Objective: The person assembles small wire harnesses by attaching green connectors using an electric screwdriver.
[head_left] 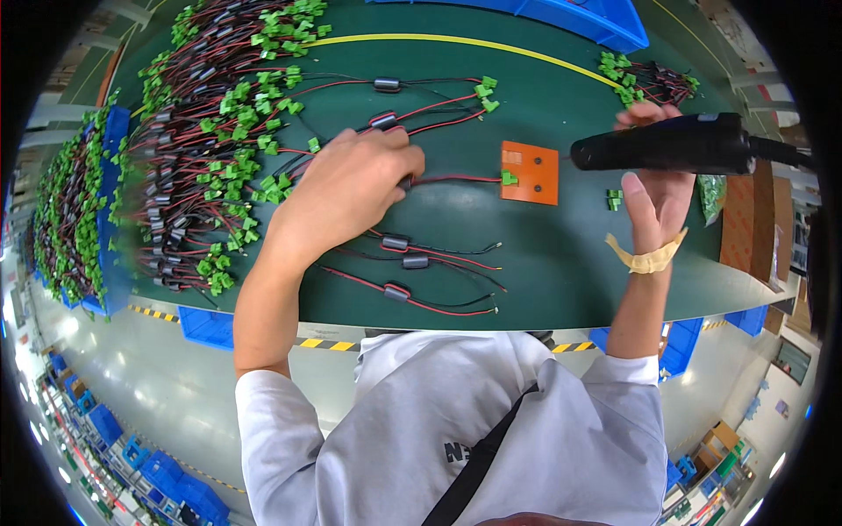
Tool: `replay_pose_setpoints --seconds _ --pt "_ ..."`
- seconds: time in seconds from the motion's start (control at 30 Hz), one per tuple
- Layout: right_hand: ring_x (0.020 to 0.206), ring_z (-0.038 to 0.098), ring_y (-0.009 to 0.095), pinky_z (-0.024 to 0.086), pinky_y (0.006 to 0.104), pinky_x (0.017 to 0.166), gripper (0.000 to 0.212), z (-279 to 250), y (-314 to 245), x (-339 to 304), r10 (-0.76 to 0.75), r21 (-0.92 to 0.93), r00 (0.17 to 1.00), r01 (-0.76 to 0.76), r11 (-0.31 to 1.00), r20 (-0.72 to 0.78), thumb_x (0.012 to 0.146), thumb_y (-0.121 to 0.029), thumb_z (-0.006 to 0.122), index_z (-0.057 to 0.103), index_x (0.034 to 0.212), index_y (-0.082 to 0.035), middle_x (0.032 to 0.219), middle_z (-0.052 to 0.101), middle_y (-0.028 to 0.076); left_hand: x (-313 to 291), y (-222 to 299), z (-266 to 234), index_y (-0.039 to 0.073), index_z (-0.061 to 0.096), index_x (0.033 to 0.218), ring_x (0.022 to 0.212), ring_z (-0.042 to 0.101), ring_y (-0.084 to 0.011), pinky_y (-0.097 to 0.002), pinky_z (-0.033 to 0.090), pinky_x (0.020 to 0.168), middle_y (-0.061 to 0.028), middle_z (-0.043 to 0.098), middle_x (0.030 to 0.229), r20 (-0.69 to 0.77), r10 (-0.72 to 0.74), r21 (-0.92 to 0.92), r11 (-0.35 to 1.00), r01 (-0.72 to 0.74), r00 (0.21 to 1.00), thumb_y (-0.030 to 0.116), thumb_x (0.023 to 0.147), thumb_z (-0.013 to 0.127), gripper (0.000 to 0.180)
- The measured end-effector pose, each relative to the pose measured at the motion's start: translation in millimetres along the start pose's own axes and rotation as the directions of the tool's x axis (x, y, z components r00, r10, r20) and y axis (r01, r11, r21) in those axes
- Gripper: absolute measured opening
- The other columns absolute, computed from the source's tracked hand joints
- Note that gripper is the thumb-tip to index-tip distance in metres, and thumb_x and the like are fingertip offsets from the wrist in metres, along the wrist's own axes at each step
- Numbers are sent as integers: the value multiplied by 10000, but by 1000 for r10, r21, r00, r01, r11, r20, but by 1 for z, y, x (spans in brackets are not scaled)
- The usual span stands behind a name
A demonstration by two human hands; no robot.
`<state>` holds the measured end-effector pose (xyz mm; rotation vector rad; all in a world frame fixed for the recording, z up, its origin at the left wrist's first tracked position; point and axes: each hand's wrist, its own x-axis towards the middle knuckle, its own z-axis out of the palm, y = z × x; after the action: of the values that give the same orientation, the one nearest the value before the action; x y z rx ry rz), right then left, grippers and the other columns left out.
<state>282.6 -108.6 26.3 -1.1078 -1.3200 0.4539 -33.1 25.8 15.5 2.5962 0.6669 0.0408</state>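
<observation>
My left hand (355, 180) is closed around a red-and-black cable (456, 179); its dark ferrite core is mostly hidden under the fingers. At the cable's right end, a green terminal block (508, 178) sits on the left edge of an orange plate (531, 156) fixed with two dark screws. My right hand (662, 210), with a tan band at the wrist, grips a black electric screwdriver (680, 145) lying nearly level. The tool's front end points left, just right of the plate. Two loose green terminal blocks (614, 200) lie below it.
A big heap of cables with green terminals (193, 149) covers the table's left. Several single cables (395, 292) lie nearby, some bare-ended. A smaller cable bundle (658, 81) is at back right. Blue bins (561, 19) stand around the table. A bag of green parts (711, 197) lies right.
</observation>
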Motion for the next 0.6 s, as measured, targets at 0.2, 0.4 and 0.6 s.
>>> replay_pose_setpoints --seconds 0.2,0.4,0.6 --pt "1027 675 365 552 439 855 224 -45 -3 -22 425 -895 905 -197 401 -8 1054 -202 573 626 1223 -64 1103 662 161 -15 13 -11 68 704 1101 1038 619 -308 -421 484 879 -78 649 1027 -193 87 86 994 -72 977 17 785 788 330" --pt "910 701 408 564 503 757 217 -61 25 -37 546 -979 836 -148 141 -47 1046 -338 634 659 1138 -143 996 738 120 -28 35 -2 64 698 957 935 636 -293 -410 472 846 -83 646 949 51 113 108 987 -118 992 16 810 688 155" --pt "855 741 300 587 420 773 163 -128 84 -63 381 -808 924 -236 540 -16 1026 -161 670 732 1170 -118 1034 758 117 -7 42 12 42 711 1018 1015 645 -302 -446 496 892 -88 668 1025 -163 121 110 988 -104 979 21 831 696 189"
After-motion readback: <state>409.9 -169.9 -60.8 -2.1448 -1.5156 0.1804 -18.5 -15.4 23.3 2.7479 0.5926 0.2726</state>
